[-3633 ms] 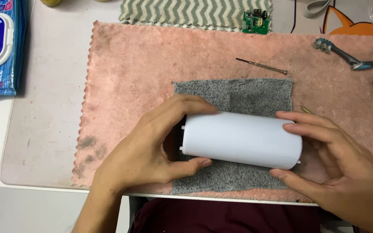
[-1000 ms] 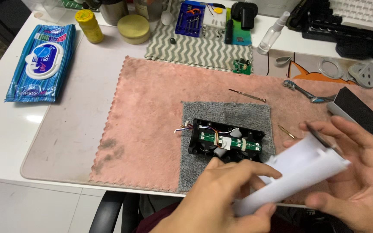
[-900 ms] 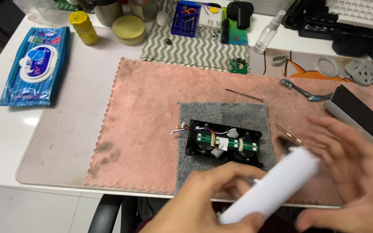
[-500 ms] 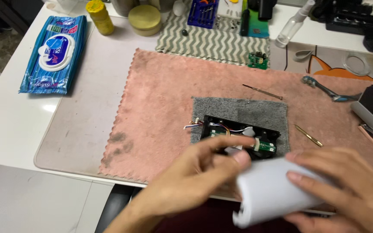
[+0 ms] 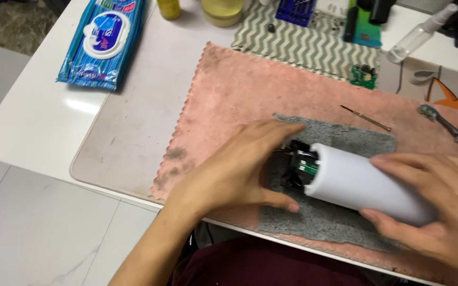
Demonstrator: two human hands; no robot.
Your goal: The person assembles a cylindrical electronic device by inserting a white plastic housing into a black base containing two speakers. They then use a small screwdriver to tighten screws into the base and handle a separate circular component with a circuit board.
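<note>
The right hand (image 5: 441, 212) grips the white tube cover (image 5: 367, 182) over the grey mat (image 5: 335, 228); the left hand (image 5: 229, 175), open, steadies the black inner part (image 5: 299, 161); the cover seems mostly on, one end remaining uncovered.

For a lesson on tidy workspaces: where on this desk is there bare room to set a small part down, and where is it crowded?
Free: the pink cloth between its scalloped left edge and the grey mat, and the white desk below the blue wipes pack. Crowded: the zigzag cloth at the top with its tools, and the mat, where the left hand and right hand hold the white cylinder.
</note>
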